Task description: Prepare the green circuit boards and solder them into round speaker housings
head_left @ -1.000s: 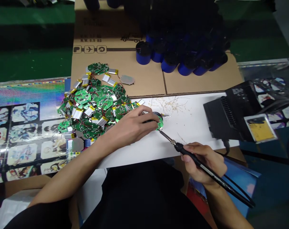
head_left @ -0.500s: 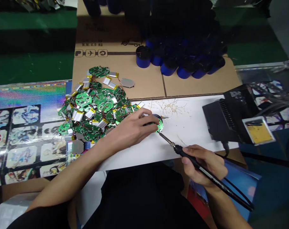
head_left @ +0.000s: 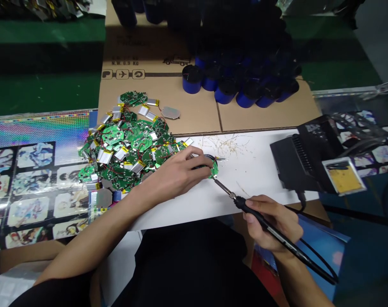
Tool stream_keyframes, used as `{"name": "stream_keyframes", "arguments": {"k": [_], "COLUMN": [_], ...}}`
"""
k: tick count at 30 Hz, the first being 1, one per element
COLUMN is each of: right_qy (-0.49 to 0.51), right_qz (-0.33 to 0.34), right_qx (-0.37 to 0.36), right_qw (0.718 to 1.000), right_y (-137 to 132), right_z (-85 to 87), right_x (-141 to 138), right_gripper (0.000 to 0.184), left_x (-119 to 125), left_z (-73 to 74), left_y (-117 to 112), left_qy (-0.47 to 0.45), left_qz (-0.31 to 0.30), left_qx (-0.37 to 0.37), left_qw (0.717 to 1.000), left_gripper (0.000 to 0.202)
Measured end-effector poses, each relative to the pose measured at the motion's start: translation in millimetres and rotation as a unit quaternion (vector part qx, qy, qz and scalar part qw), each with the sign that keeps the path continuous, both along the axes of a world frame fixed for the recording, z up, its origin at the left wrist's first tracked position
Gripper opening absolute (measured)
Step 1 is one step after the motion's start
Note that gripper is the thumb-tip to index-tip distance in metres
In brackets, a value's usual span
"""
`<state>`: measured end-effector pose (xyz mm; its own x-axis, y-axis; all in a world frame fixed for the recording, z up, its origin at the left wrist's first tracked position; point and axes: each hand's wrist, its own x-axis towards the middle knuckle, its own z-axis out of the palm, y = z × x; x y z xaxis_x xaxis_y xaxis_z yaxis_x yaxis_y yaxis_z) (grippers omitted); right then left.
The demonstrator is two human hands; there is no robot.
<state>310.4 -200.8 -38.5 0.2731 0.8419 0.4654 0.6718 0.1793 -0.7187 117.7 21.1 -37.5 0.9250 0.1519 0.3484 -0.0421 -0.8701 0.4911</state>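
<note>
Curled over a round green circuit board [head_left: 214, 169] near the middle of the frame: the left hand [head_left: 178, 172], with fingers [head_left: 197, 156] pressed together and pinching the board against a dark round part, thumb hidden. Held like a pen in the right hand [head_left: 272, 224] at lower right: a black soldering iron [head_left: 254, 213], fingers [head_left: 261, 205] wrapped around the grip, thin metal tip touching the edge of the board.

Very little room between that tip and the left fingers, so a small slip could mean a burn. Just left of the hand, a big heap of green circuit boards [head_left: 130, 145] and small silver pouch batteries [head_left: 104, 157]. A hot tip poking a battery could be dangerous, maybe even start a fire. Also, a shaky grip could let the board turn or drop. On the white sheet [head_left: 261, 179], upper right of the hand, loose wire bits [head_left: 226, 146]: easy to stick to a board and cause a bad connection.
</note>
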Motion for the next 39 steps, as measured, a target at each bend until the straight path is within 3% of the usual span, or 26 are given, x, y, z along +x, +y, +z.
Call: {"name": "stream_keyframes", "arguments": {"k": [8, 12, 15, 20, 26, 30, 35, 39], "right_qy": [0.095, 0.207, 0.226, 0.187, 0.127, 0.099, 0.107, 0.115], "right_qz": [-0.055, -0.138, -0.187, -0.147, -0.090, -0.079, -0.072, -0.073], "right_qx": [0.043, 0.078, 0.084, 0.019, -0.046, -0.069, -0.075, -0.077], "right_qw": [0.993, 0.965, 0.952, 0.971, 0.987, 0.990, 0.989, 0.988], "right_y": [-20, -11, -3, -6, -17, -19, -17, -17], "right_z": [-8.5, -19.9, -35.2, -52.9, -55.8, -59.1, -63.7, -63.0], "right_x": [9, 15, 20, 22, 22, 23, 23, 24], "right_gripper": [0.027, 0.008, 0.009, 0.013, 0.020, 0.020, 0.021, 0.020], "left_x": [1, 0, 0, 0, -2, 2, 8, 0], "left_z": [1.6, 3.0, 2.2, 2.3, 8.6, 9.0, 9.8, 37.0], "left_y": [-2, -2, -2, 0, 0, -3, -4, 6], "left_qy": [0.018, 0.023, 0.018, 0.019, 0.032, 0.077, 0.117, 0.068], "left_qz": [0.014, 0.014, 0.012, 0.008, 0.009, 0.051, 0.068, 0.120], "left_qx": [-0.007, -0.007, -0.008, -0.009, 0.025, 0.044, -0.035, -0.130], "left_qw": [1.000, 1.000, 1.000, 1.000, 0.999, 0.995, 0.990, 0.982], "left_gripper": [0.017, 0.017, 0.016, 0.015, 0.016, 0.021, 0.017, 0.027]}}
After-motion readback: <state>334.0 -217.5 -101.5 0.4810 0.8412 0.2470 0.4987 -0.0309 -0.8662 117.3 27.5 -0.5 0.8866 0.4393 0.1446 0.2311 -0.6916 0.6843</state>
